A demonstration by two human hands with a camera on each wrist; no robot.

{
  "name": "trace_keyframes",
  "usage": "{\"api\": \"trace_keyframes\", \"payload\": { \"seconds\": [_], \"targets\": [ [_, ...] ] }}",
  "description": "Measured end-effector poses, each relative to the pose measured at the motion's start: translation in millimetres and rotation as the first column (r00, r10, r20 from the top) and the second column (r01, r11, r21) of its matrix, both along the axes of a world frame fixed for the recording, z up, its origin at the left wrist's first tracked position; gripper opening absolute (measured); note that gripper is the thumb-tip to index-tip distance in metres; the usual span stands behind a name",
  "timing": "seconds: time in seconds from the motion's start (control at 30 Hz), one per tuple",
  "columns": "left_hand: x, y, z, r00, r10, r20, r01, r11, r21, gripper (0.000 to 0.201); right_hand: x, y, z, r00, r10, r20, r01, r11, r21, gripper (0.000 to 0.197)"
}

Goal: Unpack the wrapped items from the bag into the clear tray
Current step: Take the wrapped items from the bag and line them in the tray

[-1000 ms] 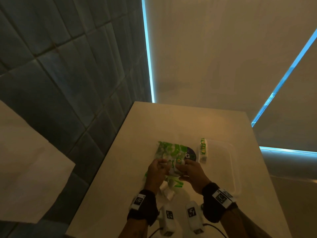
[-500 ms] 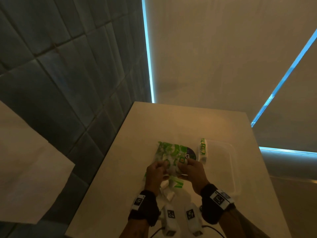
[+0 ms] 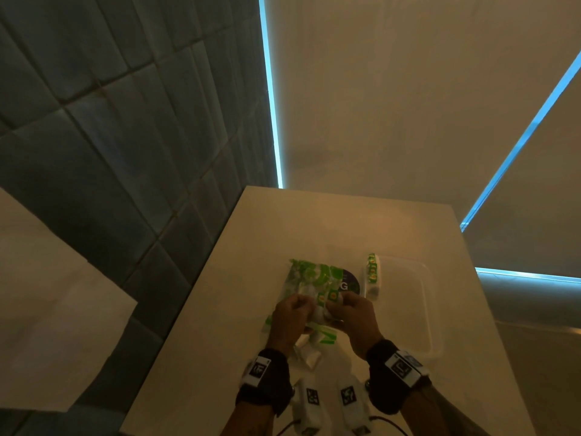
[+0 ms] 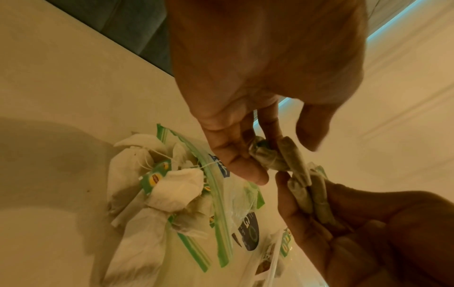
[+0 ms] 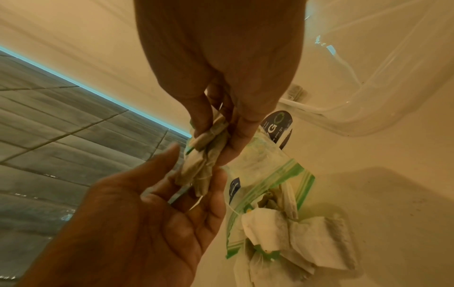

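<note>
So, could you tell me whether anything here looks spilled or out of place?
Yes. Several tea bags have spilled from the mouth of the zip bag onto the table, strings tangled, instead of going into the clear tray. Both hands pinch one small clump.

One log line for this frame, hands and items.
left hand: pinches tea bag bundle | right hand: pinches it too | zip bag: open on table | clear tray: some packets
</note>
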State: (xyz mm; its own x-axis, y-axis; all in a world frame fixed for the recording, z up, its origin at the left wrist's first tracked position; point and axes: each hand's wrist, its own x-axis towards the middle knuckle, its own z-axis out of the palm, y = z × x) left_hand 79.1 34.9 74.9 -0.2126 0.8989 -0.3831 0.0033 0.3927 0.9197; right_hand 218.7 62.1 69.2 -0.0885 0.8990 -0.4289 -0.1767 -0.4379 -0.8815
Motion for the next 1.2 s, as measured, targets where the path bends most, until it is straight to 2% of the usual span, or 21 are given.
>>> {"api": "trace_keyframes", "payload": {
  "seconds": [0.1,0.3,0.37,0.5,0.6,0.7,0.77,0.83,0.97,1.1,1.2],
  "targets": [
    [-0.3,-2.0,-0.2,0.999,-0.029,0.019,0.029,0.999,0.013,0.011,0.1,0.1,1.6,1.000,0.027,-0.009,-0.027,1.000,0.007,0.016],
    [-2.3,-3.4,-1.5,0.992,0.021,0.127,-0.020,1.000,-0.005,0.014,1.2,3.0,2.0,0.996,0.014,0.091,-0.018,0.999,0.048,0.002],
    [-2.3,-2.7,-2.3,0.990,0.026,0.137,-0.023,0.999,-0.023,0.012,0.3,2.0,2.5,0.993,0.017,0.118,-0.026,0.997,0.079,0.004],
    [-3.0,0.8,-8.1,0.996,0.087,0.036,-0.085,0.996,-0.033,0.016,0.0,-0.2,5.7,0.991,0.016,0.134,-0.032,0.992,0.121,0.008],
    [-4.4,0.7,-10.5,0.993,0.120,-0.018,-0.120,0.992,-0.021,0.014,1.2,0.5,6.1,0.991,0.061,0.121,-0.073,0.993,0.096,0.008],
    [-3.7,-1.5,-8.4,0.990,0.114,0.088,-0.111,0.993,-0.036,0.005,-1.1,0.1,5.7,0.986,0.135,0.102,-0.141,0.988,0.059,0.014],
    [-2.6,-4.1,-5.0,0.977,0.089,0.193,-0.083,0.996,-0.035,0.013,-2.8,-1.1,5.0,0.982,0.163,0.090,-0.168,0.985,0.049,0.007],
    [-3.2,-6.1,-4.1,0.969,0.064,0.238,-0.061,0.998,-0.020,0.016,-3.3,-1.6,3.9,0.981,0.167,0.093,-0.171,0.985,0.031,0.011],
    [-4.9,-5.7,-3.8,0.988,0.027,0.153,-0.025,1.000,-0.009,0.019,-2.8,-1.9,6.9,0.978,0.157,0.136,-0.160,0.987,0.017,0.019],
    [-6.7,-2.9,-0.8,0.999,-0.033,0.000,0.033,0.999,0.030,0.021,-6.1,-2.4,11.0,0.963,0.173,0.207,-0.185,0.982,0.043,0.013],
    [-10.1,-3.5,-0.2,0.996,-0.064,-0.063,0.068,0.995,0.077,0.021,-6.5,-2.3,12.8,0.969,0.170,0.180,-0.181,0.982,0.046,0.017]
  ]
}}
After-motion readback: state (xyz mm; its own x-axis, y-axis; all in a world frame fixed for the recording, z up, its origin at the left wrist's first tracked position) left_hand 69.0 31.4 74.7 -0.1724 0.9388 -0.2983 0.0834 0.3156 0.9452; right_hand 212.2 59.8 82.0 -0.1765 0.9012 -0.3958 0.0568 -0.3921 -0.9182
